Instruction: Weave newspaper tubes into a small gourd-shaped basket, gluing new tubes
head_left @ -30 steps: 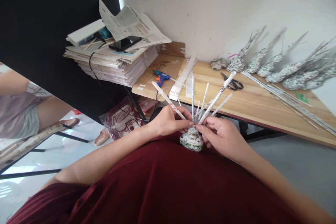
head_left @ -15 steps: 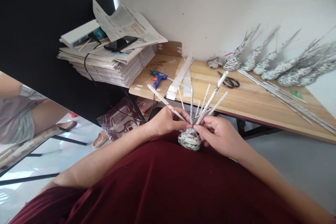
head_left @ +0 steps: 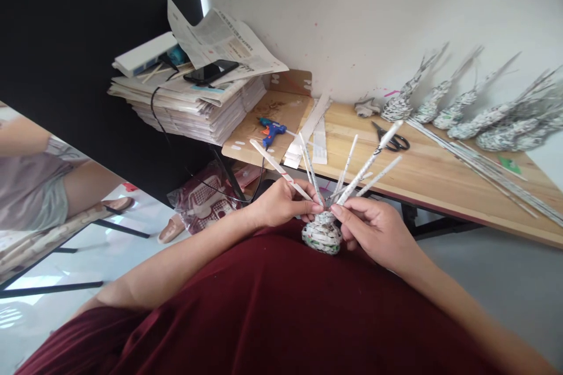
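A small bulb-shaped piece woven from rolled newspaper strips (head_left: 322, 237) rests against the dark red clothing over my lap. Several paper sticks fan upward from its narrow neck. My left hand (head_left: 292, 202) pinches at the left of the neck, closed on the woven newspaper piece, with one paper stick (head_left: 281, 170) slanting up and left past its fingers. On the other side my right hand (head_left: 372, 222) is closed, thumb and forefinger gripping the base of a thicker paper stick (head_left: 367, 165) that leans up and right. Fingers hide part of the neck.
On the wooden table (head_left: 343, 155) lie a blue glue gun (head_left: 273, 130), black scissors (head_left: 393, 137), flat paper strips (head_left: 308, 129) and long paper sticks (head_left: 475, 164). Woven pieces (head_left: 444, 99) line the wall. A newspaper stack (head_left: 206, 105) carries a phone (head_left: 211, 72). Another person (head_left: 39, 181) sits at left.
The view has shifted slightly, so the table things appear further right. The upright sticks have spread apart, some leaning left, with a wider gap at the middle. Both hands keep their hold.
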A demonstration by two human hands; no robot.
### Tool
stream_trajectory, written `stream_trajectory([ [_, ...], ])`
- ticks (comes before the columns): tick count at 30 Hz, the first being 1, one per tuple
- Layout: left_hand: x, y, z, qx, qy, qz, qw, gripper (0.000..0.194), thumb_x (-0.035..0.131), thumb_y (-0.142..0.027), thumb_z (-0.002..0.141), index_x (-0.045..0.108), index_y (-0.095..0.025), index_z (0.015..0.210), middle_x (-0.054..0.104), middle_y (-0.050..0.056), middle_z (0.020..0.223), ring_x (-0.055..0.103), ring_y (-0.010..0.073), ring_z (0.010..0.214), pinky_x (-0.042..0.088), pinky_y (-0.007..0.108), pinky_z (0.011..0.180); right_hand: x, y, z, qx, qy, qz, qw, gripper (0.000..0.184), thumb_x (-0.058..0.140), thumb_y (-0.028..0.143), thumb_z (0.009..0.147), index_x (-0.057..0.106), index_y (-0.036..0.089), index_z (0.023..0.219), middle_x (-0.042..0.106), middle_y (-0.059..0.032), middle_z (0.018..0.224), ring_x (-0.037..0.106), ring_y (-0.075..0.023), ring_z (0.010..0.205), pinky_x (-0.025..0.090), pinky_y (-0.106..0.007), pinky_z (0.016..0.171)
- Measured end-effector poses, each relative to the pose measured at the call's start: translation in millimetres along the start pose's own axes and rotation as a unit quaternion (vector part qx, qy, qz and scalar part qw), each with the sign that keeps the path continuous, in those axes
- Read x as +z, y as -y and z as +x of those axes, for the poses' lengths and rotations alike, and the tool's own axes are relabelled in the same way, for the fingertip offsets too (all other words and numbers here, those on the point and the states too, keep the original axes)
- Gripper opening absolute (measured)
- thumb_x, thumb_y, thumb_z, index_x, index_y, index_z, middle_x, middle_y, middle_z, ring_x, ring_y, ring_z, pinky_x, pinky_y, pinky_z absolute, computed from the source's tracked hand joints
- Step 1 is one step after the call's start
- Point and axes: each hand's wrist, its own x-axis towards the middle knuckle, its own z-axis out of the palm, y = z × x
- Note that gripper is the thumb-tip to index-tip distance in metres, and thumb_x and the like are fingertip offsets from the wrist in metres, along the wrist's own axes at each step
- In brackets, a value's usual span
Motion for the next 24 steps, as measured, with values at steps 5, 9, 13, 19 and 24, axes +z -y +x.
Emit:
stream_trajectory([
  [5,3.1,-1.7,-1.7,0.008,-0.009,-0.003,1.0,0.038,0.091,-0.037,0.068,0.068,-0.011,0.082,0.067,0.0,0.064,0.063,0.009,0.057,0.056,0.022,0.059,-2.1,-1.2,1.9,0.0,0.046,-0.004,0.999,0.03,0.066,0.048,0.092,0.062,0.021,0.08,0.063,0.0029,0.057,0.061,-0.0127,0.046,0.05,-0.023,0.046],
  [9,7.5,-2.6,-2.9,0.022,-0.017,-0.014,1.0,0.038,0.091,-0.038,0.067,0.068,-0.011,0.082,0.067,0.0,0.065,0.061,0.0077,0.054,0.055,0.02,0.057,-4.0,-0.7,2.5,0.019,0.071,-0.003,0.997,0.027,0.063,0.046,0.094,0.065,0.019,0.096,0.064,0.0034,0.057,0.058,-0.0115,0.044,0.047,-0.022,0.043],
  [13,7.9,-0.9,-3.1,0.023,-0.014,-0.014,1.0,0.039,0.091,-0.04,0.068,0.07,-0.011,0.083,0.067,0.0,0.063,0.061,0.0087,0.053,0.056,0.022,0.056,-5.7,-1.0,4.2,0.042,0.111,0.044,0.992,0.028,0.063,0.047,0.095,0.063,0.019,0.097,0.055,0.008,0.051,0.052,-0.0093,0.038,0.041,-0.02,0.04],
  [19,4.3,2.9,-2.7,0.026,-0.008,-0.014,1.0,0.039,0.089,-0.041,0.071,0.07,-0.011,0.086,0.066,-0.001,0.063,0.061,0.0088,0.054,0.055,0.022,0.057,-6.6,-3.6,5.3,0.053,0.131,0.094,0.985,0.029,0.065,0.048,0.094,0.062,0.019,0.097,0.053,0.0095,0.049,0.053,-0.0079,0.038,0.04,-0.018,0.042],
  [24,3.6,4.6,-0.3,0.046,0.033,-0.031,0.998,0.036,0.09,-0.039,0.072,0.07,-0.011,0.082,0.066,0.0,0.065,0.06,0.0082,0.056,0.054,0.021,0.057,-7.1,-4.5,2.8,0.059,0.147,0.128,0.979,0.03,0.068,0.049,0.091,0.061,0.019,0.093,0.052,0.0098,0.046,0.049,-0.0072,0.035,0.039,-0.017,0.04],
])
